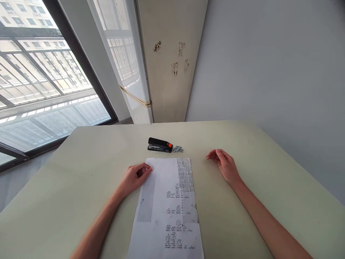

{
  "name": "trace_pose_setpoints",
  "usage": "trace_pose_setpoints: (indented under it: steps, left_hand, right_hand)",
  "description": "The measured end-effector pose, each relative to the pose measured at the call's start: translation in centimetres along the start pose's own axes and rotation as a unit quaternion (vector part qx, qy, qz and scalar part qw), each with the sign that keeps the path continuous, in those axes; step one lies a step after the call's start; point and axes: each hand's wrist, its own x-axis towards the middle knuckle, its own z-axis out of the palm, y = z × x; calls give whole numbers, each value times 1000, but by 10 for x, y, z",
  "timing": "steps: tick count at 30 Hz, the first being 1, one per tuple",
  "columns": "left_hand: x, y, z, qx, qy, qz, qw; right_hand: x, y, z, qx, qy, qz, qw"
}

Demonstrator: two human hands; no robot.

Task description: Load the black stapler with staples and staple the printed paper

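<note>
A printed sheet of paper (pixel 161 201) lies flat on the table in front of me, its text running upside down. Rows of staples (pixel 185 174) cover its upper right corner. At the sheet's upper left edge, my left hand (pixel 137 175) is curled, with thumb and index fingertips close together on the paper. My right hand (pixel 225 165) rests on the table to the right of the sheet, fingers loosely bent and holding nothing. Beyond the sheet's top edge lies a black stapler (pixel 159 145) with an orange-red patch. Several loose staple strips (pixel 178 149) lie beside its right end.
The pale table (pixel 81 172) stretches out on both sides of the sheet. Behind its far edge stands a beige panel (pixel 172 90) with brown marks. A grey wall (pixel 264 64) rises at the right, and a large window (pixel 40 72) is on the left.
</note>
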Motion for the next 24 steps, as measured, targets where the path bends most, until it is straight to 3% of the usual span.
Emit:
trace_pose_setpoints:
  steps: [6,12,16,24]
  left_hand:
    - [3,3,-7,-122,46,-67,989]
    - [4,4,-9,-174,54,-91,979]
    - [3,3,-7,-131,47,-80,987]
    - [0,4,4,57,17,2,998]
  right_hand:
    - [-2,-7,6,-34,-6,8,999]
    - [-4,-13,8,-61,-16,13,998]
    - [-5,-16,9,-73,-20,16,997]
    - [-5,-20,12,-82,-21,15,996]
